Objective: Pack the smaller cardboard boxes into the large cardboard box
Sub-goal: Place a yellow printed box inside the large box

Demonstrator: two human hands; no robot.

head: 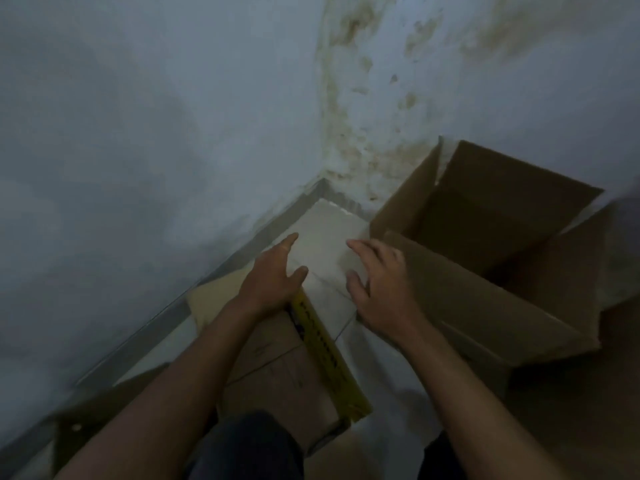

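Here I have both hands empty, the left hand (273, 275) and right hand (381, 285) with fingers spread apart above the smaller box (277, 372) at six o'clock, likely poised to lift it toward the open large box (485, 216) at three o'clock.

We see a pale tiled floor (325, 237) bearing the open large cardboard box (485, 237) and a smaller cardboard box (287, 375).

both hands (273, 277) (379, 289) spread empty; large box (485, 216) open right.
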